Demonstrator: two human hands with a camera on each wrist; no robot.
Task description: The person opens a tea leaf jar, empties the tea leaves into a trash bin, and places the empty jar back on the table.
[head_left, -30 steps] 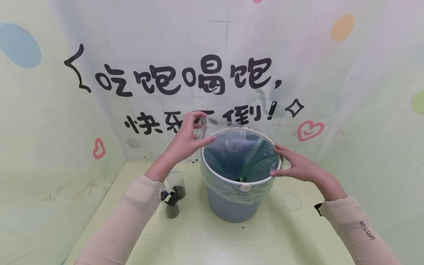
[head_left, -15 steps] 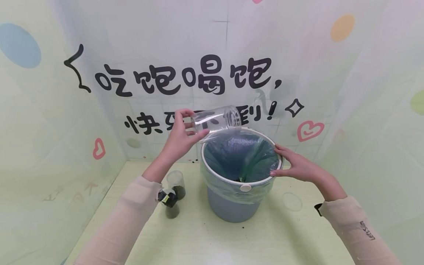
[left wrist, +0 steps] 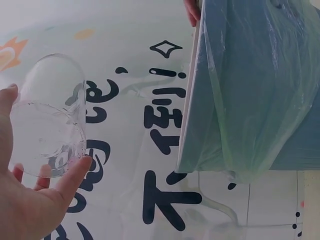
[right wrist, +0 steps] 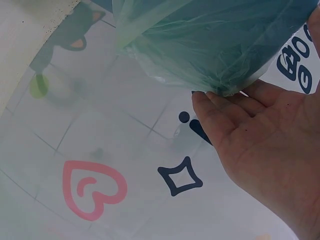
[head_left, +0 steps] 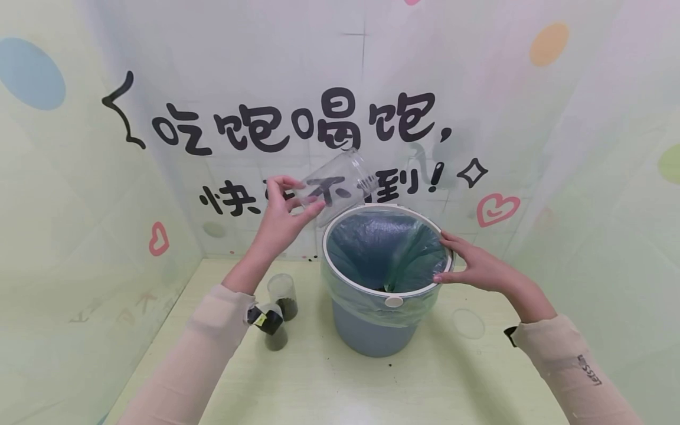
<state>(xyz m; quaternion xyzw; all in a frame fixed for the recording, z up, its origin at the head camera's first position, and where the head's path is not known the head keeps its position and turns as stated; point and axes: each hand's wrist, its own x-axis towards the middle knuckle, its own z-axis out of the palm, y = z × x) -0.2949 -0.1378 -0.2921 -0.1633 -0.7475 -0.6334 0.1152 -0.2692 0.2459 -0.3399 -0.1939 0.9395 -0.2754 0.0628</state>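
My left hand (head_left: 284, 206) grips a clear, see-through jar (head_left: 340, 183) near its base, thumb on the near side and fingers on the far side. The jar is tilted, its mouth up and to the right, above the left rim of a blue trash can (head_left: 374, 336). In the left wrist view the round base of the jar (left wrist: 50, 115) faces me. My right hand (head_left: 473, 268) holds the right side of the can's white rim, thumb in front and fingers behind. A green plastic bag (right wrist: 200, 55) lines the can and folds over its outside.
Two small clear containers with dark contents, one the rear container (head_left: 284, 295) and one the front container (head_left: 276, 339), stand left of the can. A clear ring-shaped disc (head_left: 469, 323) lies right of it. Dark specks dot the pale table (head_left: 340, 389). Printed curtain walls surround it.
My left hand has drawn the jar left and up, tipping it from level over the can to mouth raised. My right hand and the can have stayed in place.
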